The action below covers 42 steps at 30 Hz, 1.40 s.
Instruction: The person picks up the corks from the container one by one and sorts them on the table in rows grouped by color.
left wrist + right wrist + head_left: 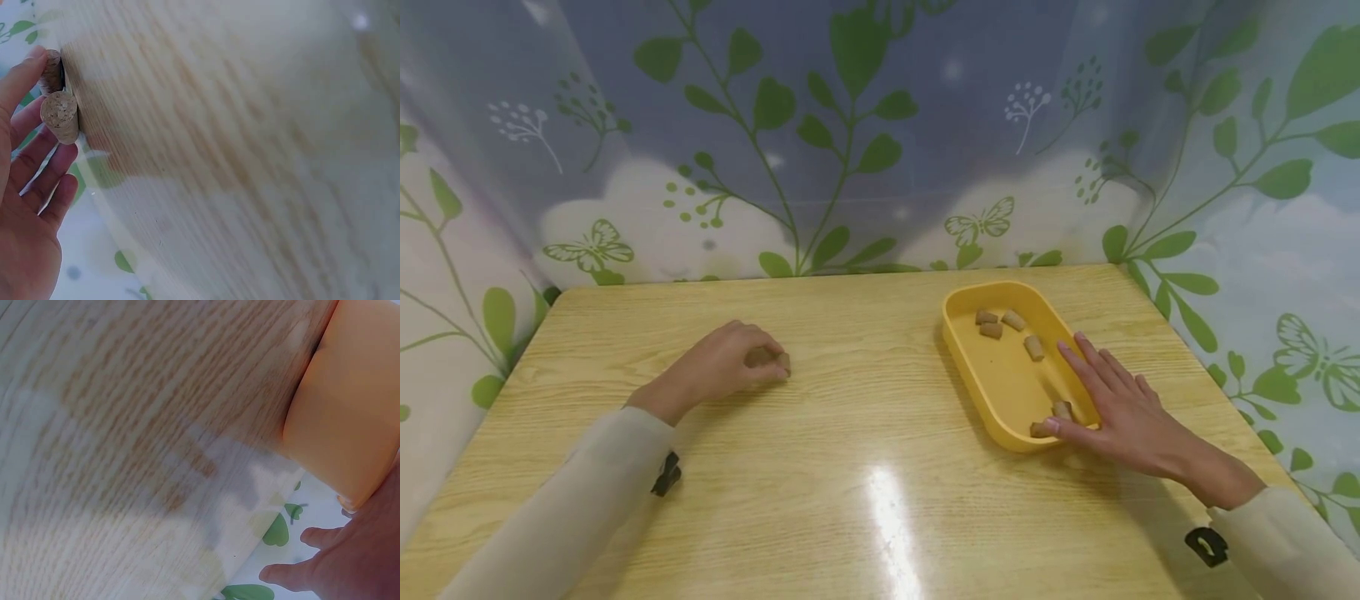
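On the left of the table, my left hand (724, 365) curls its fingers and thumb round two corks. In the left wrist view, one cork (60, 116) stands nearer the camera and another cork (52, 72) sits by the thumb tip, both at the wood surface. My right hand (1138, 425) lies over the right rim of a yellow tray (966, 375), fingers straight and spread. Several corks lie in this tray, one cork (1033, 347) near the fingertips and another cork (1041, 429) at the thumb. The right wrist view shows the tray's outer wall (344, 400) beside the hand (359, 556).
The wooden table (850, 417) reaches back to a printed curtain (895, 200) with leaves and butterflies, which also hangs at both sides. Bare wood lies between the two hands, with a bright reflection near the front.
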### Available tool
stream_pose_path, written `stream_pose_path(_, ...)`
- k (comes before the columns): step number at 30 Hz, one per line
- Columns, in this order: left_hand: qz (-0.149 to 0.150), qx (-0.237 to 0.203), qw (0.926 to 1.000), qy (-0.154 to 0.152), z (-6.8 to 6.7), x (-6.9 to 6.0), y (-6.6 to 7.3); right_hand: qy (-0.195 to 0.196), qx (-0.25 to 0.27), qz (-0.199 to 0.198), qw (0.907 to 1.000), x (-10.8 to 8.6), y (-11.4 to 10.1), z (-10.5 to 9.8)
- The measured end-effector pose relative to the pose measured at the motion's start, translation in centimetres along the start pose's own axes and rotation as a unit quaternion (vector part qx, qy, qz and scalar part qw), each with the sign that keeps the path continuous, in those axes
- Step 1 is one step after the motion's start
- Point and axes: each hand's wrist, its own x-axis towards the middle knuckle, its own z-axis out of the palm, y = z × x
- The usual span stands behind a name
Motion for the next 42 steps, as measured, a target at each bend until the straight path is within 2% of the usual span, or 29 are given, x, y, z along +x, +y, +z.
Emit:
stream_pose_path(23,0.011,0.021,0.9997,-0.005,0.3,0.0,0.3,0.002,-0.003,-0.001,1.0000,0.0,0.0,0.0)
stream_pose_path(33,-0.005,-0.007,1.0000,-0.001,0.0,0.1,0.5,0.000,0.002,-0.001,1.0000,0.0,0.0,0.0)
stream_pose_path(42,0.008,-0.011,0.9998,0.013,-0.1,0.7,1.1,0.001,0.006,0.000,1.0000,-0.1,0.0,0.0)
